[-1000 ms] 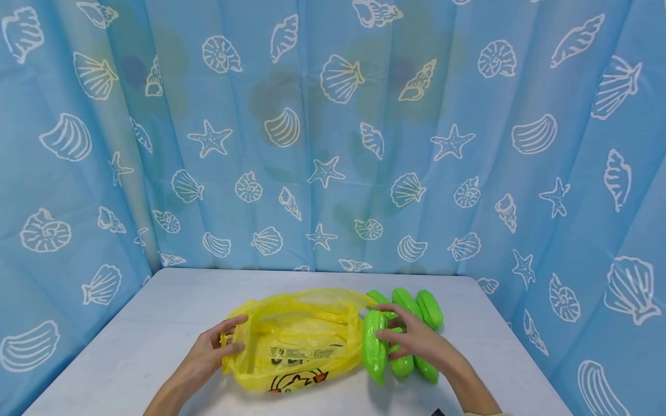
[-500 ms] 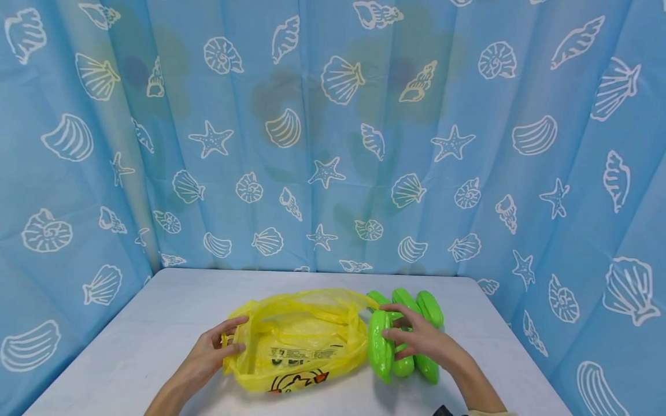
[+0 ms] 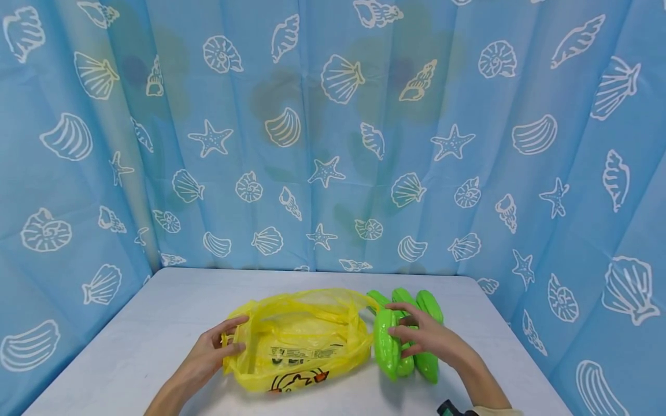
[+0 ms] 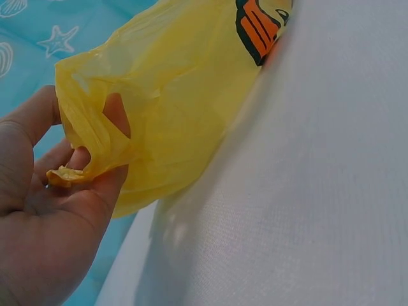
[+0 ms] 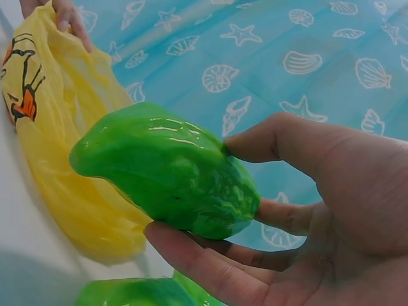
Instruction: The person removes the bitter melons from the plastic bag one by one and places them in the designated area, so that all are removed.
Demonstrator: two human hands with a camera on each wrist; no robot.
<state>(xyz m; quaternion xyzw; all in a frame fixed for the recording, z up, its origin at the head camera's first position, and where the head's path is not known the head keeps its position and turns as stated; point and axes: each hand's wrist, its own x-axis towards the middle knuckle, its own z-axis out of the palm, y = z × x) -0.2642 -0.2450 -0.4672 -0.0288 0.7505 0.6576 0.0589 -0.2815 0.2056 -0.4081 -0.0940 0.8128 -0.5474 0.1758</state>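
In the head view my left hand [image 3: 205, 349] holds the left end of a yellow plastic bag [image 3: 346, 365], its mouth spread wide. The bag's edge is gathered around the left hand's fingers in the left wrist view; part of the grip is hidden by the plastic. A glossy, plump green packet [image 5: 162, 172], long and tapered, is held between the right thumb and fingers. My right hand [image 3: 432, 341] keeps this packet just right of the bag, over similar green packets [image 3: 429, 309]. What the packets contain cannot be seen.
Several more green packets [image 3: 428, 368] lie together on the white table [image 3: 130, 346], right of the bag and partly behind the right hand. A blue shell-patterned curtain [image 3: 322, 202] stands behind the table and along both sides.
My right hand has moved slightly to the right with the green packet, away from the bag's right end. The left hand and the bag have hardly moved.
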